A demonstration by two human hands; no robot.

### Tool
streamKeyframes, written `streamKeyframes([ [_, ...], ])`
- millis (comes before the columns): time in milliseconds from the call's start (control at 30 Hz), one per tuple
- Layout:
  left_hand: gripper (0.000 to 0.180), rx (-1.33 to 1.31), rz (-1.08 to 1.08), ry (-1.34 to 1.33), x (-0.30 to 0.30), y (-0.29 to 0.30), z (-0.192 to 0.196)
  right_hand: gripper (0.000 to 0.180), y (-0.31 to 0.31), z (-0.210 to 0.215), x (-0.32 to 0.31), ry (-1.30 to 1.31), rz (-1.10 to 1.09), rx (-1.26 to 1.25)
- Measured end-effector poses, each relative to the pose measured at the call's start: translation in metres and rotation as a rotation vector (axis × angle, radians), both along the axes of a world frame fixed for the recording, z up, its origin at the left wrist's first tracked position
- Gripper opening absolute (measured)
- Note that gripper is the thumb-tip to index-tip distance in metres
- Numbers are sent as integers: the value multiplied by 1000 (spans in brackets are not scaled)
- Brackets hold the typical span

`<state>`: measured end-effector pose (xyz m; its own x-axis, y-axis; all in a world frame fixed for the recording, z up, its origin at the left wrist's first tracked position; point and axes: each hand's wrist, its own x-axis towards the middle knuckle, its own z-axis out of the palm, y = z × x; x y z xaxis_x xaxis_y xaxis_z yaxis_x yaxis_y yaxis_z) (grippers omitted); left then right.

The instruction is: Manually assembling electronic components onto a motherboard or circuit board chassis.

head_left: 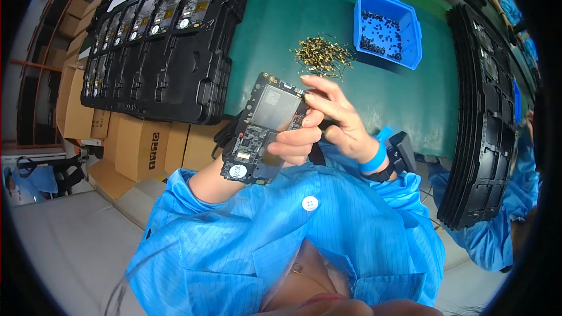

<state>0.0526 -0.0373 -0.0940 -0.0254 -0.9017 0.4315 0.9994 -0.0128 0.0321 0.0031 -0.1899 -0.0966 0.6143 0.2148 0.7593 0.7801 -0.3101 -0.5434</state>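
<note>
The left hand [295, 140] is gripping a circuit board [263, 118], with its fingers curling around the board's right edge. The board is tilting in the air, in front of the person's blue coat [234, 237]. The right hand [346, 120] is bending its fingers and touching the board's top right corner; I cannot tell if it is pinching anything small. A pile of little gold parts [324, 57] is lying just past the hands on the green table [266, 35].
</note>
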Motion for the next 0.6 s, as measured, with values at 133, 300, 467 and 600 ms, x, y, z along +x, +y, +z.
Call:
streamKeyframes([
  [133, 32, -22, 56, -48, 1, 1, -1, 40, 17, -25, -11, 495, 37, 946],
  [300, 20, 69, 261, -92, -2, 0, -1, 20, 10, -17, -46, 1066, 500, 202],
  [467, 25, 131, 390, -161, 0, -8, -18, 15, 39, -28, -56, 1155, 452, 454],
  [600, 47, 337, 700, -283, 0, 12, -51, 13, 36, -11, -63, 1170, 283, 553],
])
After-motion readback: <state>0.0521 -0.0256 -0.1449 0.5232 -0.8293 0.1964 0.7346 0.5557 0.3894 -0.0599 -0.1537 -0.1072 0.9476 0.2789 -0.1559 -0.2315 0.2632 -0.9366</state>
